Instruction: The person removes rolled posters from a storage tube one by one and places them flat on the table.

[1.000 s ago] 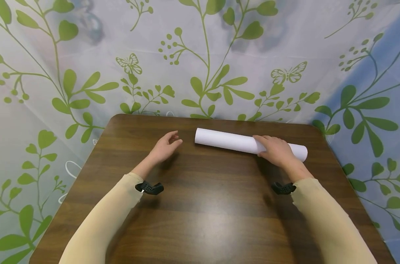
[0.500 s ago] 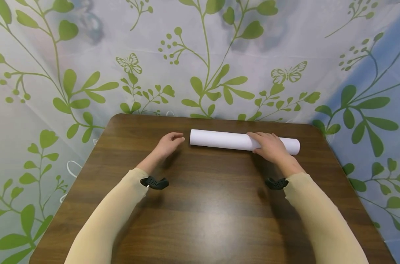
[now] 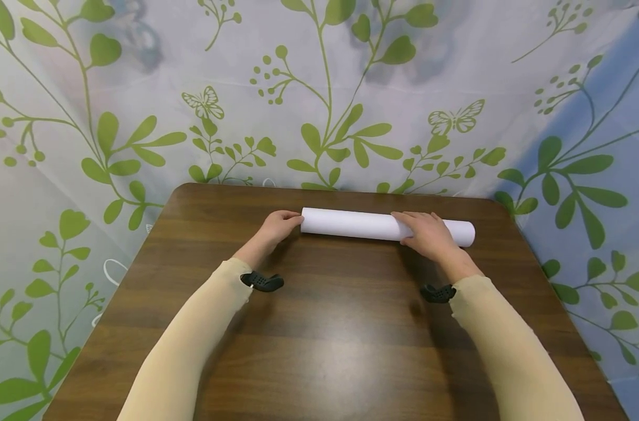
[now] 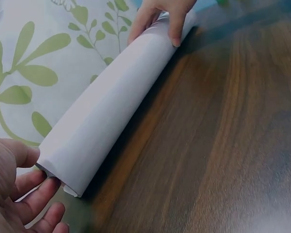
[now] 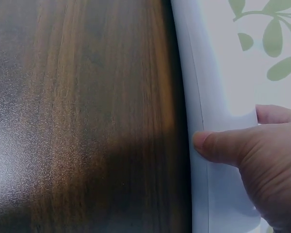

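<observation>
A roll of white paper (image 3: 351, 224) lies near the far edge of the table, running left to right. At its left end my left hand (image 3: 278, 227) pinches the rim: in the left wrist view the thumb (image 4: 25, 156) is on the outside and the fingertips (image 4: 51, 187) are at the opening. My right hand (image 3: 429, 235) grips the roll right of its middle, thumb on the near side and fingers over the top. A lengthwise paper edge shows beside the right thumb (image 5: 208, 144) in the right wrist view.
The brown wooden table (image 3: 330, 327) has rounded far corners. A curtain (image 3: 235, 117) with green leaves and butterflies hangs behind and beside it. Dark straps (image 3: 264, 282) sit at both wrists, over cream sleeves (image 3: 509, 345).
The paper roll has slid left and turned a little straighter, with my right hand on it. My left hand has moved right and met its left end.
</observation>
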`<state>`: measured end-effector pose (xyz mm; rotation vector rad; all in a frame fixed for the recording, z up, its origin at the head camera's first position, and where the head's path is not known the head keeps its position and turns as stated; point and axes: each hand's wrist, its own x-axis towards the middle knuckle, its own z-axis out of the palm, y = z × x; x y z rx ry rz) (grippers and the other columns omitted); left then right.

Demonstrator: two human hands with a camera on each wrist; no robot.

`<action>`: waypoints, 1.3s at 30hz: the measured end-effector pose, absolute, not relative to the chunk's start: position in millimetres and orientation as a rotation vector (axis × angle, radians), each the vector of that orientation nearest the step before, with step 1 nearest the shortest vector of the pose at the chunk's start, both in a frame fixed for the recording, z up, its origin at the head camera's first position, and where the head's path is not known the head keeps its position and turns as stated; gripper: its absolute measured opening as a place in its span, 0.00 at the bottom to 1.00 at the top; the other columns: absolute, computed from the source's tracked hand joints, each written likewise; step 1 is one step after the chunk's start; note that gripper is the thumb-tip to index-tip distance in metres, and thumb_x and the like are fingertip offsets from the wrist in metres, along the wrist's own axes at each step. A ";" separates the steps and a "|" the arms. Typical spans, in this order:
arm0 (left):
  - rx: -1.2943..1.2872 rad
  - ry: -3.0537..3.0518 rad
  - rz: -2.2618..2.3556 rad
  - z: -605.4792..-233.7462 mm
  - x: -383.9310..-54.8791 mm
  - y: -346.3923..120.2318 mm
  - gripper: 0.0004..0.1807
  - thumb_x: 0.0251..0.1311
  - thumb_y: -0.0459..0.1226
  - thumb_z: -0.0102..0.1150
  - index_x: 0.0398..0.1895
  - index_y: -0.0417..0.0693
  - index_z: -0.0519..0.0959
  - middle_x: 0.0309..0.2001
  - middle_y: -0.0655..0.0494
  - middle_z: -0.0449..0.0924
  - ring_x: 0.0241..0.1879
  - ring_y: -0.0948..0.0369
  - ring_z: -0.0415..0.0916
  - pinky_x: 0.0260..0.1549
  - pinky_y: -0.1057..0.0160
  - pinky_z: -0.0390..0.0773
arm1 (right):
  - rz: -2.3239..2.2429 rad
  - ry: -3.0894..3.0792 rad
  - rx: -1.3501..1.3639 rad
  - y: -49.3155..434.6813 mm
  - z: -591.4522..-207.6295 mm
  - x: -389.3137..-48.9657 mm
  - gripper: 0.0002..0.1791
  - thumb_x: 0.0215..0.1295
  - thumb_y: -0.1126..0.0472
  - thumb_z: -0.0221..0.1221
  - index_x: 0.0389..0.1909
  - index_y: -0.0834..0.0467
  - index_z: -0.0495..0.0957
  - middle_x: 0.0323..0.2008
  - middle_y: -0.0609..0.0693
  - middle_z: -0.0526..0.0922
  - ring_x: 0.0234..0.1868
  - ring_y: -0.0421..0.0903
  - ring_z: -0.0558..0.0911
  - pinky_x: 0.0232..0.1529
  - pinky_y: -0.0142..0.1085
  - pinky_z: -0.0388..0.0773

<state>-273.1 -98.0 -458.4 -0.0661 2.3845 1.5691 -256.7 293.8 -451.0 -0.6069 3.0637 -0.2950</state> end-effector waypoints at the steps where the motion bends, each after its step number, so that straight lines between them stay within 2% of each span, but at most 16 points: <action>1: -0.080 2.376 1.570 -458.9 -274.1 -96.7 0.25 0.73 0.48 0.58 0.65 0.42 0.78 0.67 0.44 0.73 0.65 0.48 0.69 0.62 0.47 0.69 | -0.292 3.064 -0.608 294.0 -451.6 -256.5 0.43 0.59 0.62 0.73 0.75 0.53 0.67 0.68 0.61 0.73 0.67 0.67 0.70 0.68 0.69 0.52; 12: -0.145 2.364 1.554 -458.0 -279.0 -87.0 0.26 0.72 0.46 0.60 0.65 0.38 0.77 0.66 0.42 0.73 0.62 0.49 0.70 0.63 0.48 0.69 | -0.293 3.068 -0.599 293.6 -451.5 -256.4 0.43 0.59 0.62 0.73 0.76 0.53 0.67 0.69 0.61 0.73 0.68 0.67 0.70 0.68 0.69 0.53; 24: -0.207 2.261 1.593 -453.9 -280.3 -88.6 0.26 0.72 0.46 0.61 0.66 0.40 0.77 0.63 0.43 0.76 0.62 0.46 0.71 0.64 0.47 0.68 | -0.288 3.064 -0.600 291.7 -449.0 -257.8 0.43 0.60 0.62 0.73 0.76 0.53 0.66 0.69 0.61 0.73 0.68 0.67 0.70 0.68 0.68 0.53; 32: -0.236 2.201 1.637 -457.6 -282.9 -88.7 0.25 0.71 0.45 0.62 0.65 0.40 0.78 0.59 0.44 0.78 0.58 0.49 0.73 0.61 0.52 0.71 | -0.276 3.054 -0.587 291.4 -448.9 -257.6 0.44 0.61 0.62 0.72 0.77 0.52 0.65 0.70 0.61 0.71 0.69 0.66 0.68 0.69 0.68 0.51; 39: -0.238 2.145 1.671 -458.6 -285.3 -88.5 0.25 0.71 0.44 0.62 0.65 0.39 0.78 0.57 0.44 0.79 0.56 0.50 0.74 0.61 0.53 0.72 | -0.197 3.028 -0.573 291.7 -445.1 -254.7 0.42 0.66 0.57 0.67 0.79 0.52 0.61 0.72 0.63 0.67 0.71 0.67 0.65 0.69 0.68 0.50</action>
